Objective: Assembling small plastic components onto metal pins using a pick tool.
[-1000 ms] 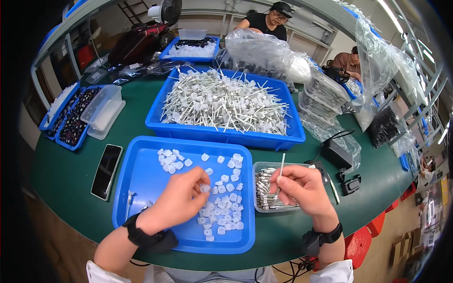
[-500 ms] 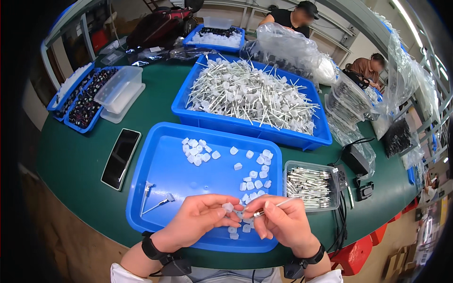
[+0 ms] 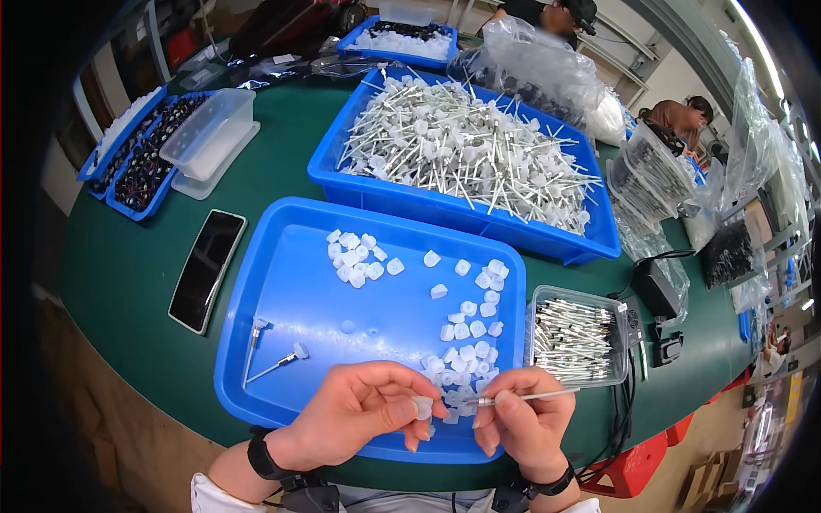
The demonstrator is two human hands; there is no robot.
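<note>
My left hand [image 3: 355, 412] pinches a small translucent white plastic cap [image 3: 422, 408] between thumb and fingers. In my right hand [image 3: 528, 425] is a thin white rod [image 3: 546, 395] with a metal end, its metal end pointing left toward the cap and apart from it. Both hands hover over the near part of a shallow blue tray [image 3: 286, 274]. Several loose caps [image 3: 460, 359] lie by the fingers, partly hidden by them, and another cluster of caps [image 3: 355, 256] sits farther off. Two rods with caps fitted [image 3: 280, 365] rest at the tray's left.
A deep blue bin [image 3: 410, 209] heaped with capped rods stands behind the tray. To the right is a clear box [image 3: 623, 350] of rods, beside black adapters [image 3: 654, 291] and cables. A phone [image 3: 207, 272] lies left. Two people work beyond the table.
The view has shifted slightly. The rod in my right hand now lies nearer level, and its metal end is farther from my left fingers. My left hand still holds the cap, lower in view.
</note>
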